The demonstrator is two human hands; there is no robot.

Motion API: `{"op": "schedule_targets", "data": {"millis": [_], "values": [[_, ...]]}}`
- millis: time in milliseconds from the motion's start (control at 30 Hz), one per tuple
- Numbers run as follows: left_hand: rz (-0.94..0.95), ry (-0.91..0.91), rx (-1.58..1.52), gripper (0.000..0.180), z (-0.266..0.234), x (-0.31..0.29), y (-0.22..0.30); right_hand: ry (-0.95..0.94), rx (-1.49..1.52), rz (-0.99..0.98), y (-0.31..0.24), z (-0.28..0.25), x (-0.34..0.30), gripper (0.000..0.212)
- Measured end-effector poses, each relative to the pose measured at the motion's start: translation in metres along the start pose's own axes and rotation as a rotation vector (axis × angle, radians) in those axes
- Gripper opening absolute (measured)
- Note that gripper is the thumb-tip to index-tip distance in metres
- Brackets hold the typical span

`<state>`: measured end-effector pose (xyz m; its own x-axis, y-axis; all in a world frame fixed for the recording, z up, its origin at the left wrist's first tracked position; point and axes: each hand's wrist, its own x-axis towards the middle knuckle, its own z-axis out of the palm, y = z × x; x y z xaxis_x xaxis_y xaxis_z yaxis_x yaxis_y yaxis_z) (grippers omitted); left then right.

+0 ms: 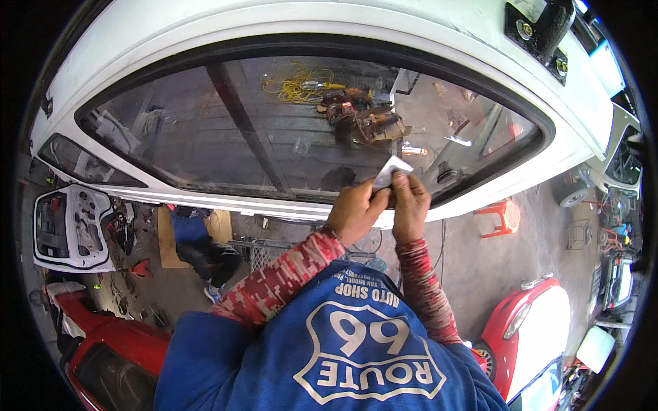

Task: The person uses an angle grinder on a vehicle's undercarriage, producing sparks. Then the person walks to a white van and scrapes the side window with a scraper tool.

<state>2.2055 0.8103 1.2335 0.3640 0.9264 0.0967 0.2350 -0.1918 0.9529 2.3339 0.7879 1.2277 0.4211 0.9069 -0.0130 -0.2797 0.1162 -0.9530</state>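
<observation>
Both hands meet in front of a long dark vehicle window [199, 137] with a black rubber seal, set in a white body panel [226, 24]. My left hand [354, 211] is closed, its thumb and fingers pinching the lower left side of a small white sheet [393, 168]. Close beside it, my right hand [411, 205] grips the same sheet from the right with thumb and fingertips. The sheet looks folded or bent, and its lower part is hidden by the fingers. Red and grey patterned sleeves cover both forearms.
Through the glass show a brown tool belt [370, 120] and a yellow cord [298, 83]. On the floor are an orange stool [504, 217], a white car door [72, 233] and a person in dark trousers [205, 253] on cardboard. Red cars [521, 322] stand behind.
</observation>
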Motion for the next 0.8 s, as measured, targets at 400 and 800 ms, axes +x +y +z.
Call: {"op": "schedule_targets", "data": {"millis": [400, 800], "values": [[0.090, -0.013, -0.040, 0.027, -0.006, 0.002, -0.012, 0.078, 0.079, -0.132, 0.015, 0.011, -0.003, 0.023], [-0.138, -0.062, -0.098, 0.028, -0.004, -0.005, -0.024, 0.049, 0.098, -0.022, 0.029, 0.006, -0.008, 0.022]]}}
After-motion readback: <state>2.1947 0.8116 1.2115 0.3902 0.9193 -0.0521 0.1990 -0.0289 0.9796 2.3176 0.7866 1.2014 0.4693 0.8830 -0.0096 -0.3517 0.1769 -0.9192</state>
